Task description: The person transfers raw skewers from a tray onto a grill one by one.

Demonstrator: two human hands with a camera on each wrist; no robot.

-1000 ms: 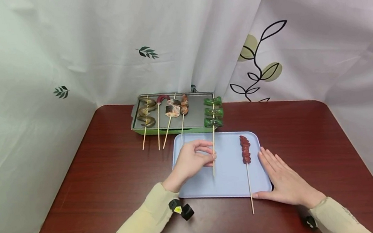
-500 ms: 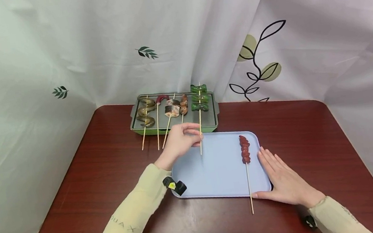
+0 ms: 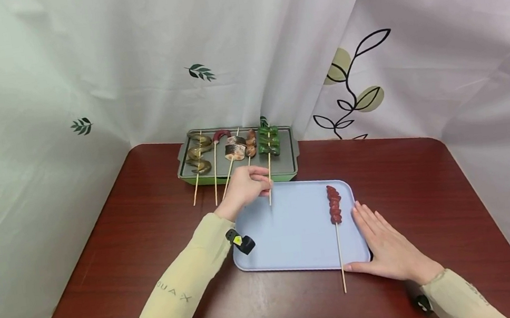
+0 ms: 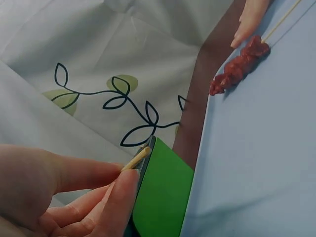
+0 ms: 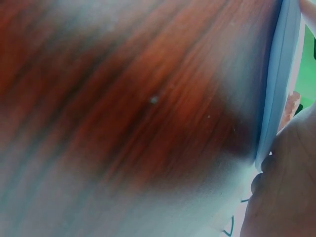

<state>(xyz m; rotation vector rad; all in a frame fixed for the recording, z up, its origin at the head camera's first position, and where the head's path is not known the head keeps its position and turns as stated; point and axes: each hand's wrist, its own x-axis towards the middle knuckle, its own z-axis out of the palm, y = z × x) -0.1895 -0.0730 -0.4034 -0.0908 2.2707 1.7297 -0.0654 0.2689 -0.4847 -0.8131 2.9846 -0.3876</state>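
Note:
My left hand (image 3: 245,185) pinches the wooden stick of a green pepper skewer (image 3: 269,141) between thumb and fingers. The green pieces lie over the right part of the grill pan (image 3: 286,160), beside a brown meat skewer (image 3: 251,143). In the left wrist view the stick's end (image 4: 138,158) pokes out between thumb and forefinger, next to the pan's green side. My right hand (image 3: 387,243) rests with straight fingers along the right edge of the light blue tray (image 3: 293,234). A red meat skewer (image 3: 334,205) lies on the tray near that hand, its stick reaching over the front rim.
Also on the pan are a shrimp skewer (image 3: 199,152), a dark red curved piece (image 3: 220,135) on a stick and a thick round-slice skewer (image 3: 235,148). Their sticks stick out over the pan's front edge. A white curtain (image 3: 152,60) hangs behind the brown table (image 3: 140,236).
My left hand has moved left and away from me, bringing the green pepper skewer from over the tray's back edge onto the pan, then lower. The right hand stays put.

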